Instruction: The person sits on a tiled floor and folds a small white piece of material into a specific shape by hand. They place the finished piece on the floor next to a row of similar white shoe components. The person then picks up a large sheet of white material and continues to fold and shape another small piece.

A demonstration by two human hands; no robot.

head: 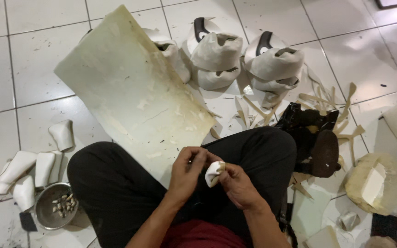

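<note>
Both hands meet over my lap, above crossed legs in black trousers [116, 183]. My right hand [237, 183] pinches a small curved white piece [213, 173] of stiff material with a tan edge. My left hand [187, 170] rests with its fingertips against the same piece from the left side. A large cream-coloured board [129, 87], stained and scuffed, leans across my left knee onto the white tiled floor.
Several white shoe uppers [217, 55] are stacked beyond the board. More curved white pieces [28, 170] lie at the left beside a metal bowl [51, 206] of small bits. Tan strip offcuts [322, 105], a black bag [311, 133] and a yellowish pad [373, 181] sit at the right.
</note>
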